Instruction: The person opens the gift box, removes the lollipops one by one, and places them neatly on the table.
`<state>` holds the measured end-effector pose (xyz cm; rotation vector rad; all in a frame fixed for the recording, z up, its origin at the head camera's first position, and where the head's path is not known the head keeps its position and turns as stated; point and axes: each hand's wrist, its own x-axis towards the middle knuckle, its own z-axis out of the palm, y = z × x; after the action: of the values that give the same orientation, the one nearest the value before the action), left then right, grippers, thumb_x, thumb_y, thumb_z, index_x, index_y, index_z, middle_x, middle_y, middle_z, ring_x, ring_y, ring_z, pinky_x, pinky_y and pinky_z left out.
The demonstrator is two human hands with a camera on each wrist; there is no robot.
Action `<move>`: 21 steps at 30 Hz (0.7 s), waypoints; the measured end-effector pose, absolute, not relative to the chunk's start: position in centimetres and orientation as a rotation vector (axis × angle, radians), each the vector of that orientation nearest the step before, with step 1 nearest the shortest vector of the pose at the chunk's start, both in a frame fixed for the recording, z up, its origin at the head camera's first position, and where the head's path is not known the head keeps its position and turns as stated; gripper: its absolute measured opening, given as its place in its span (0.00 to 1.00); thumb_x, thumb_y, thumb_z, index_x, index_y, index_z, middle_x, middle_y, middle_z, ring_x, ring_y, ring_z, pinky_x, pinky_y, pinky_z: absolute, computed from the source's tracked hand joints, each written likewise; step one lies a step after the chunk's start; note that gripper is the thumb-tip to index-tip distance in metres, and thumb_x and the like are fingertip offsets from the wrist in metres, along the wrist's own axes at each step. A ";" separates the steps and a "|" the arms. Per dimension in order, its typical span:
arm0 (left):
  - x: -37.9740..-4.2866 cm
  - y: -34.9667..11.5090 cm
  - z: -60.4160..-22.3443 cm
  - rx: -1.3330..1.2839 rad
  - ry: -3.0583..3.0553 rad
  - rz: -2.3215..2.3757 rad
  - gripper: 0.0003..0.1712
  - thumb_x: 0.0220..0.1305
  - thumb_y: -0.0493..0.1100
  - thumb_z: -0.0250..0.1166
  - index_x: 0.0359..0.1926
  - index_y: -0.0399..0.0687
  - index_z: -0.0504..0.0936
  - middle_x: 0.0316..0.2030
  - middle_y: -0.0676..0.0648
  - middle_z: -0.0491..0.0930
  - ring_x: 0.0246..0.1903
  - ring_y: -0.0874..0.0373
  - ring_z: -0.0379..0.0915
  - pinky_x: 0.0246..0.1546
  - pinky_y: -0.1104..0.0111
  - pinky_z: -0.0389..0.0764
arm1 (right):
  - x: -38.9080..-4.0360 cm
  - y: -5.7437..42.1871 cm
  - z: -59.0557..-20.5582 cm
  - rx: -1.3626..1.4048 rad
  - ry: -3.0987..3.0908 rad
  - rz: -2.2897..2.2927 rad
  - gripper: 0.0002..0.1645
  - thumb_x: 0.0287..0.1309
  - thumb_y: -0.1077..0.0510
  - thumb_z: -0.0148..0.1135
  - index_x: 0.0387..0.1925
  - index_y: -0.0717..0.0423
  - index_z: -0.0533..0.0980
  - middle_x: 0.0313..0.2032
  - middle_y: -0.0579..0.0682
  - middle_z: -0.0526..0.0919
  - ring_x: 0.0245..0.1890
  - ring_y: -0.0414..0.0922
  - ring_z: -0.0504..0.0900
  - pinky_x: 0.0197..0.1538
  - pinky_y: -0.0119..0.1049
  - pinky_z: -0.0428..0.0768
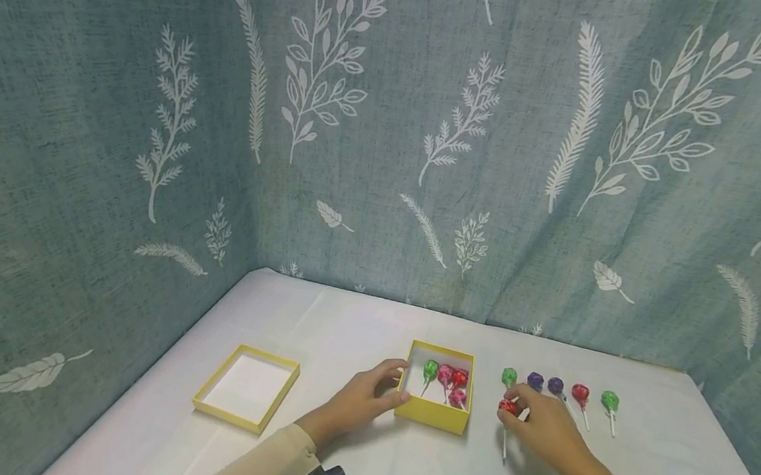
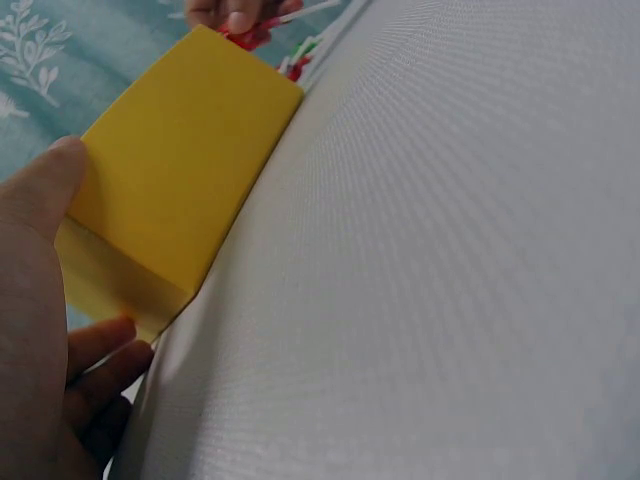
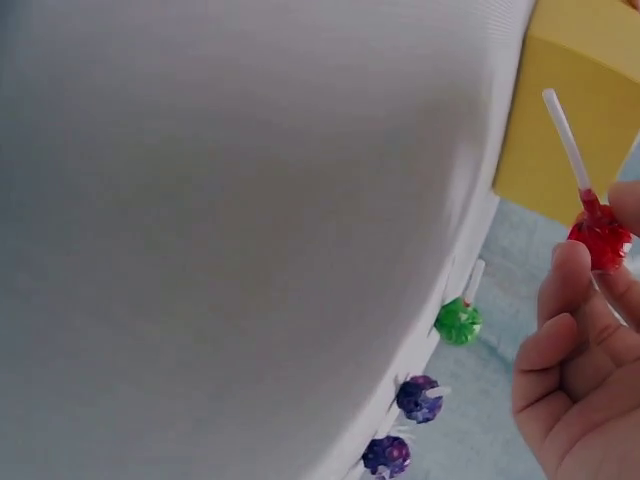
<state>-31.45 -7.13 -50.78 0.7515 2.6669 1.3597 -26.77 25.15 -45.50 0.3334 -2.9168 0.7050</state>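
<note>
The right hand (image 1: pixel 547 432) pinches 1 red lollipop (image 3: pixel 598 240), partly hiding 2 purple lollipops (image 1: pixel 535 381); the left hand (image 1: pixel 361 397), spread, touches yellow box (image 1: pixel 432 413).

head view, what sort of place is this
Possibly a curtained-off corner set up for tabletop work: leaf-patterned fabric hangs behind and to the left of a white table, which holds a yellow box and several lollipops.

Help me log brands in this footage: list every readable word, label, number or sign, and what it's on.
No text can be read.
Box: no lettering visible.
Lid: none visible.
Lollipops: any wrapper print is too small to read.
Backdrop: leaf patterns only.
</note>
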 end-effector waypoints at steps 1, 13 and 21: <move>-31.5 -7.1 -50.8 0.755 2.666 1.361 0.33 0.67 0.61 0.59 0.69 0.62 0.65 0.59 0.48 0.76 0.59 0.51 0.72 0.62 0.44 0.64 | -26.7 25.2 -45.6 0.325 -2.923 0.719 0.11 0.57 0.52 0.68 0.40 0.49 0.77 0.28 0.39 0.80 0.25 0.37 0.73 0.27 0.36 0.72; -31.7 -7.2 -50.9 0.753 2.663 1.364 0.33 0.66 0.63 0.59 0.69 0.62 0.65 0.59 0.48 0.76 0.59 0.51 0.71 0.62 0.45 0.64 | -26.5 26.0 -46.0 0.264 -3.029 0.743 0.12 0.57 0.52 0.68 0.40 0.50 0.77 0.29 0.41 0.80 0.26 0.40 0.73 0.27 0.38 0.72; -31.8 -7.2 -51.1 0.773 2.657 1.373 0.35 0.66 0.64 0.58 0.69 0.61 0.64 0.58 0.48 0.76 0.58 0.52 0.72 0.62 0.45 0.64 | -26.4 26.0 -46.3 0.248 -3.059 0.768 0.11 0.57 0.53 0.68 0.40 0.50 0.77 0.29 0.41 0.80 0.26 0.40 0.73 0.28 0.38 0.72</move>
<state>-31.79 -7.22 -51.11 0.7735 2.6574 1.3727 -26.41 25.99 -46.33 0.2484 -3.0589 0.7678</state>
